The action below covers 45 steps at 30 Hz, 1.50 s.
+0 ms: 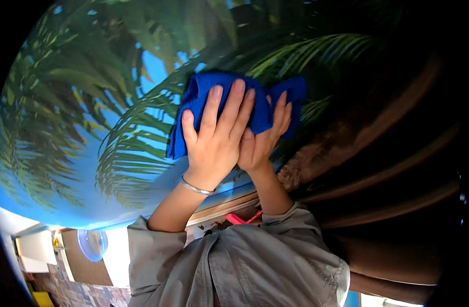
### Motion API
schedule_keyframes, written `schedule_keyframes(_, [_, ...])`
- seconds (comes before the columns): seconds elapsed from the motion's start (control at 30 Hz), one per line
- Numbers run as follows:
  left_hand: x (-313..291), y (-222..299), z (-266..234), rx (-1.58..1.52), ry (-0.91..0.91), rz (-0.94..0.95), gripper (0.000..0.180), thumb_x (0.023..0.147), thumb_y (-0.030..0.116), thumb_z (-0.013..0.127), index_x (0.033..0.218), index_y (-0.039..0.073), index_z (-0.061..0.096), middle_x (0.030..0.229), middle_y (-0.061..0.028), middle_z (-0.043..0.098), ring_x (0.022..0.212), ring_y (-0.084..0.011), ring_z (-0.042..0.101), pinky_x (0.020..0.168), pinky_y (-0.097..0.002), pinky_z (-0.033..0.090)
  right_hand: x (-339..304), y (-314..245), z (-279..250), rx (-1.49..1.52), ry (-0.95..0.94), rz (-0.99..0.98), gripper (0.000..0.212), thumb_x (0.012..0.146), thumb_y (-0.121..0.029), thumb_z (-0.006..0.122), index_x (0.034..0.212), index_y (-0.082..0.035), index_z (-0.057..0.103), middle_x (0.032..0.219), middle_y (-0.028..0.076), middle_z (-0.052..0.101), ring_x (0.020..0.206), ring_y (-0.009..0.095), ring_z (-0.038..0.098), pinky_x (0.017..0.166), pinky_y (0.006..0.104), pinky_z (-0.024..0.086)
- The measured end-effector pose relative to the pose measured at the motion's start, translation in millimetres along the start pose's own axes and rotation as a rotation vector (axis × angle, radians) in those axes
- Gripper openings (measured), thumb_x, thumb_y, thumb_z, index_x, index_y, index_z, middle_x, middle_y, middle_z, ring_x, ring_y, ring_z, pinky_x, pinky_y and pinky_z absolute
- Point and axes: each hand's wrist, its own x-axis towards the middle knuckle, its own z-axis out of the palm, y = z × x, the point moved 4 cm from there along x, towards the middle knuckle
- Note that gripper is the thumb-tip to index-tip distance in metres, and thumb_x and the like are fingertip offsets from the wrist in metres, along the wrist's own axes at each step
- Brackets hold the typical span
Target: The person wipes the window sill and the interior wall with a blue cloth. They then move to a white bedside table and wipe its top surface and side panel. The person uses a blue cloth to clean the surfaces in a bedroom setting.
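Observation:
A blue cloth (214, 84), folded and creased, lies against a surface printed with palm leaves and blue sky (127, 128). My left hand (216, 130) rests flat on the cloth, its fingers stretched out and spread, with a silvery bracelet (196, 189) round the wrist. Just to its right, touching it, is my right hand (265, 140). Some of the cloth is bunched between that hand's thumb and fingers, and another fold (297, 92) sticks out past the fingertips. The palm side of my left hand is hidden.
Dark brown curtain-like folds (377, 199) hang along the right side. Below the printed surface runs a light wooden-looking edge (224, 206). A pinkish-red item (237, 219) shows beside my jacket (234, 266). At lower left are a clear, blue-rimmed basin (93, 244) and a white box-like piece (36, 249).

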Motion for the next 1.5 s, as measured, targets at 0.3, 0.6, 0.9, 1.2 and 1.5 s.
schedule_keyframes(0.3, [73, 20, -3, -0.017, 0.16, 0.082, 0.049, 0.08, 0.024, 0.048, 0.127, 0.016, 0.051, 0.143, 0.0013, 0.037, 0.132, -0.0179, 0.033, 0.106, -0.0466, 0.015, 87, 21, -24, -0.047, 0.111, -0.206, 0.063, 0.083, -0.035, 0.041, 0.136, 0.0, 0.036, 0.145, 0.023, 0.025, 0.131, 0.044, 0.023, 0.104, 0.0523, 0.011])
schedule_keyframes(0.6, [23, 73, 30, 0.026, -0.036, 0.263, 0.058, 0.081, 0.035, 0.047, 0.136, 0.019, 0.041, 0.148, 0.0007, 0.029, 0.135, -0.016, 0.027, 0.109, -0.0435, 0.009, -1, 80, -35, 0.143, 0.258, 0.064, 0.059, 0.094, -0.042, 0.034, 0.138, -0.003, 0.032, 0.145, 0.023, 0.025, 0.133, 0.043, 0.022, 0.107, 0.055, 0.011])
schedule_keyframes(0.9, [115, 90, 13, -0.393, 0.365, 0.129, 0.055, 0.084, 0.034, 0.05, 0.13, 0.005, 0.045, 0.138, -0.007, 0.041, 0.133, -0.0222, 0.028, 0.111, -0.042, 0.017, 88, 34, -37, -0.057, 0.108, -0.154, 0.062, 0.093, -0.044, 0.035, 0.139, -0.002, 0.03, 0.146, 0.022, 0.023, 0.134, 0.042, 0.019, 0.107, 0.0562, 0.01])
schedule_keyframes(1.2, [35, 128, 27, -0.131, -0.033, 0.215, 0.064, 0.092, 0.044, 0.037, 0.143, 0.009, 0.023, 0.151, -0.0037, 0.018, 0.14, -0.0197, 0.01, 0.115, -0.0395, 0.004, 0, 4, -26, -0.072, 0.022, -0.152, 0.063, 0.093, -0.044, 0.036, 0.139, -0.002, 0.03, 0.146, 0.022, 0.023, 0.135, 0.041, 0.019, 0.107, 0.0564, 0.01])
schedule_keyframes(1.5, [-147, 171, 128, -0.084, -0.279, 0.239, 0.065, 0.092, 0.037, 0.043, 0.146, 0.016, 0.014, 0.152, 0.0007, 0.012, 0.139, -0.0138, 0.013, 0.113, -0.0329, 0.013, -105, 1, -23, -0.084, -0.083, -0.114, 0.063, 0.092, -0.044, 0.037, 0.139, -0.002, 0.03, 0.146, 0.022, 0.023, 0.135, 0.041, 0.019, 0.107, 0.0566, 0.01])
